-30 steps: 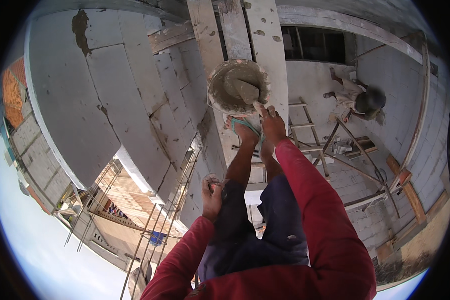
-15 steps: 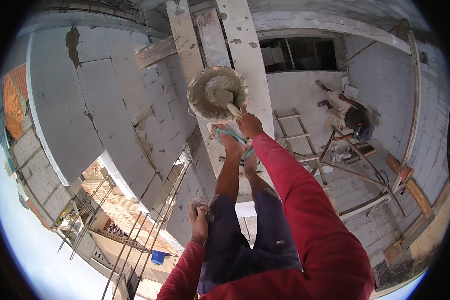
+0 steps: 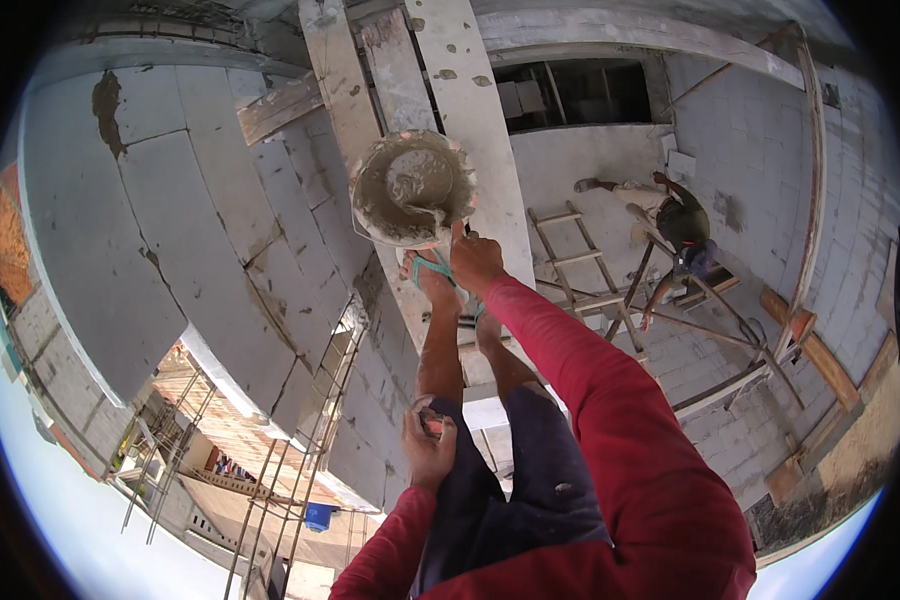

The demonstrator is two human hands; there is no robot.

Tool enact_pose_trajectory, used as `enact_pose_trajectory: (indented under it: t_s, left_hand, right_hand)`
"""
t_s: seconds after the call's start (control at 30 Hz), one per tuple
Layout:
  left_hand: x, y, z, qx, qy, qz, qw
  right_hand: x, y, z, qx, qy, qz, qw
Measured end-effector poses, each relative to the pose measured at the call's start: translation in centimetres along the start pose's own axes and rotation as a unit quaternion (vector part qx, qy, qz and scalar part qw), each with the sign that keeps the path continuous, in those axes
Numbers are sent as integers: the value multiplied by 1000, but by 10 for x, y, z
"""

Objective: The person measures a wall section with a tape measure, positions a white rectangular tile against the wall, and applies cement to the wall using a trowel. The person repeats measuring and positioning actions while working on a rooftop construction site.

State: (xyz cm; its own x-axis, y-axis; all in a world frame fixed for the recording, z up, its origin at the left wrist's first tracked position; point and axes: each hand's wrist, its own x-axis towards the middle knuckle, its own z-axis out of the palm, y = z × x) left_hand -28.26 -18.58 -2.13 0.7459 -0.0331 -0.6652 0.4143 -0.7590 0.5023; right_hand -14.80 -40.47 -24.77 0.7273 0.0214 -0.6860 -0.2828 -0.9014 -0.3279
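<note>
A round bucket [image 3: 362, 222] of wet grey mortar [image 3: 417, 178] stands on pale planks in front of my feet. My right hand [image 3: 477, 262] is closed at its near right rim, around the handle of a trowel. The trowel's blade is not plainly visible; it seems to be down in the mortar. Beside my left knee, my left hand [image 3: 430, 452] has its fingers curled round a small dark object, mostly hidden by the fingers and too unclear to name.
Planks [image 3: 467, 95] under me run forward as a narrow raised walkway. At left rises a grey block wall [image 3: 160, 220], with thin steel bars [image 3: 300, 480] beside it. Below at right are a wooden ladder [image 3: 577, 258], crossed timbers and a bent-over co-worker [image 3: 682, 222].
My right hand has turned over the bucket's rim, and the trowel blade seen before has sunk from sight. My left hand has risen slightly toward my knee. The co-worker below has shifted and reaches downward.
</note>
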Motion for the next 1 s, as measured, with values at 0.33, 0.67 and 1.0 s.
enact_pose_trajectory:
  t_s: [0.33,0.67,1.0]
  left_hand:
    - [19,9,-8,3,-10,1,1000]
    - [36,4,-30,22,-38,5,999]
    - [44,-6,-30,-1,-58,-38,998]
  right_hand:
    - [-46,-19,-32,49,21,3,999]
    - [-67,-15,-54,62,58,4,996]
    - [-73,1,-35,118,59,18,991]
